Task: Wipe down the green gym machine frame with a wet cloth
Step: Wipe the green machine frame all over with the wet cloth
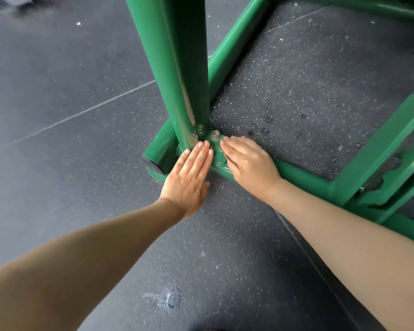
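Green frame [177,68] stands on a dark speckled rubber floor [69,91]. A thick upright post comes down to a joint near the middle of the view, where floor-level tubes branch away: one toward the upper right, one toward the lower right, one short capped stub toward the left.

Two bolts [216,134] sit at the base plate of the joint, just beside the post's foot.

Left hand [189,173]: flat, fingers straight and together, fingertips touching the post's foot at the joint. Holds nothing.

Right hand [247,161]: palm down on the base plate and lower-right tube, fingers bent slightly and pointing toward the bolts. A thin dark edge shows under the palm; cannot tell whether it is cloth or shadow, so cannot tell whether this hand holds anything.

Wet spots [268,119] dot the floor inside the frame, beyond the right hand. A pale smear [170,299] marks the floor between the forearms.
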`<state>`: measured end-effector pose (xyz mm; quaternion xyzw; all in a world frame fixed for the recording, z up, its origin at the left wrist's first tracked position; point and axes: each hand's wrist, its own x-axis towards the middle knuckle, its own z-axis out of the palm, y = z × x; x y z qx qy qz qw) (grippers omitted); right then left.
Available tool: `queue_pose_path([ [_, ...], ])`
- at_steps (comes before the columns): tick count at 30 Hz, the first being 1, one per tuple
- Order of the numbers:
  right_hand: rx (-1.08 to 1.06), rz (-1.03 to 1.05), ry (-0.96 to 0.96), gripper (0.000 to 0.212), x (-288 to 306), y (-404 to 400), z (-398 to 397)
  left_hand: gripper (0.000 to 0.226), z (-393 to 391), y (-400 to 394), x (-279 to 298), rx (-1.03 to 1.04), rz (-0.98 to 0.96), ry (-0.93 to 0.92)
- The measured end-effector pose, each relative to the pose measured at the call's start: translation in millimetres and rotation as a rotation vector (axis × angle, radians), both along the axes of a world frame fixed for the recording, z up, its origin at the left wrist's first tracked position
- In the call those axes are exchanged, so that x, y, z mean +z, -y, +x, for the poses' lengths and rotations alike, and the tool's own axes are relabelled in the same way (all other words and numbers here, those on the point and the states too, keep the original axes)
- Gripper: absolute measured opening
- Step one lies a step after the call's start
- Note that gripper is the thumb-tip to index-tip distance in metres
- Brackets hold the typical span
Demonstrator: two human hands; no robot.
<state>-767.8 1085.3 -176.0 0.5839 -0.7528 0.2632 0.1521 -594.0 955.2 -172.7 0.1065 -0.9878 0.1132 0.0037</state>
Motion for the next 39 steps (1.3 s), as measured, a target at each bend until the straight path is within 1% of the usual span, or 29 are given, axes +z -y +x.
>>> queue_pose_path([
  [3, 0.089, 0.044, -0.147, 0.036, -0.2, 6.2, -20.5, 0.086, -0.5, -2.4, -2.7, 0.011, 0.007, -0.021],
  [7, 0.089, 0.024, -0.169, 0.034, -3.2, -1.4, -9.5, 0.085, -2.1, -7.0, -5.5, 0.032, 0.015, -0.021],
  [10, 0.116, 0.054, -0.198, 0.032, -8.4, -13.6, -2.6, 0.085, -2.9, -4.6, -6.4, 0.030, 0.022, -0.023],
  [16, 0.054, 0.058, -0.170, 0.038, -3.2, 1.9, -4.1, 0.084, -3.4, -7.0, -8.6, 0.044, 0.014, -0.020],
  [18, 0.060, 0.062, -0.154, 0.036, -4.2, -5.5, 0.4, 0.084, -3.1, -7.2, -9.7, 0.044, 0.020, -0.032],
  [21, 0.087, 0.075, -0.182, 0.034, -3.3, -18.4, 4.6, 0.086, -2.3, -3.5, -9.5, 0.018, 0.033, -0.038],
  [24, 0.129, 0.109, -0.224, 0.036, 3.4, -8.3, -1.4, 0.086, -0.9, -1.4, -11.3, 0.008, 0.008, -0.043],
  [27, 0.092, 0.132, -0.218, 0.040, 5.6, 1.7, -2.8, 0.084, -2.0, -6.2, -9.2, 0.028, 0.026, -0.025],
  [31, 0.011, 0.138, -0.199, 0.038, -3.0, -20.3, 4.2, 0.084, -1.4, -3.9, -7.2, 0.013, 0.048, -0.042],
  [32, 0.036, 0.136, -0.203, 0.037, -3.3, -25.2, 7.4, 0.085, -0.6, -1.7, -7.9, 0.002, 0.043, -0.051],
  [35, 0.211, 0.140, -0.237, 0.035, 4.6, -19.9, 11.6, 0.086, 0.0, -0.3, -8.9, -0.004, 0.019, -0.046],
  [36, 0.219, 0.132, -0.236, 0.035, 8.8, -13.3, 8.7, 0.086, -0.6, -1.5, -9.0, -0.003, 0.018, -0.036],
  [39, 0.139, 0.120, -0.201, 0.039, 18.2, 4.8, -8.4, 0.085, -1.6, -4.0, -8.3, 0.016, 0.022, -0.020],
])
